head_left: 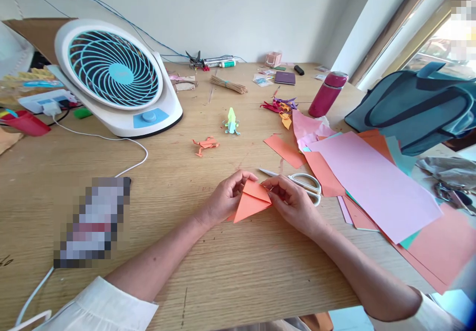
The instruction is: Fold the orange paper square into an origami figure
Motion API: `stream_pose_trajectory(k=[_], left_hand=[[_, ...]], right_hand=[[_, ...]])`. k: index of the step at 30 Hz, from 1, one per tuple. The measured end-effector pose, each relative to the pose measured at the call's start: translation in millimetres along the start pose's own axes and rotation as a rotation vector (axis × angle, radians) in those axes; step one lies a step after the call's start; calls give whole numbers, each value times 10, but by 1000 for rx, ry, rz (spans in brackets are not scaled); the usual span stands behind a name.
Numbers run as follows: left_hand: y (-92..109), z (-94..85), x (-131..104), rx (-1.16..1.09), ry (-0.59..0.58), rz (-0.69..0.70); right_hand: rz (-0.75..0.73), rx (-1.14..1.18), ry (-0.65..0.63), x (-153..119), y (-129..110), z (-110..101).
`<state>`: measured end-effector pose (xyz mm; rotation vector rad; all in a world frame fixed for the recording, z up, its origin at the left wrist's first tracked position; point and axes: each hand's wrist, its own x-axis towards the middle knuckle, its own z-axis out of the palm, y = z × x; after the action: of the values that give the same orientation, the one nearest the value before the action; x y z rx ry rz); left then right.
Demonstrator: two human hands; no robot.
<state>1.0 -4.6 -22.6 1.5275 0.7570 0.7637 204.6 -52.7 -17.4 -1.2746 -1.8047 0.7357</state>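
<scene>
An orange sheet of folded paper (pixel 252 203) is held between my two hands above the table. My left hand (pixel 231 194) grips its left side, fingers curled behind it. On the right edge, my right hand (pixel 292 199) pinches the paper between thumb and fingers. The piece has a pointed lower end and a folded flap across its upper part. White-handled scissors (pixel 305 185) lie just behind my right hand, partly hidden by it. Farther back stand two folded paper figures, an orange one (pixel 206 145) and a yellow-green and blue one (pixel 231 122).
Coloured paper sheets (pixel 375 182) are spread at the right beside a teal bag (pixel 412 108). A maroon flask (pixel 327 94) stands behind them. At the left are a white fan (pixel 148 118), a red cup (pixel 28 123) and a blurred-out device (pixel 92 222) with a white cable.
</scene>
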Motion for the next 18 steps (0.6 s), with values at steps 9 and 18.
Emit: stream_pose_trajectory(k=[9, 18], left_hand=[[67, 54, -24, 203, 116, 26], [5, 56, 39, 210, 166, 46]], right_hand=[[25, 6, -3, -12, 64, -41], [-44, 76, -98, -54, 22, -136]])
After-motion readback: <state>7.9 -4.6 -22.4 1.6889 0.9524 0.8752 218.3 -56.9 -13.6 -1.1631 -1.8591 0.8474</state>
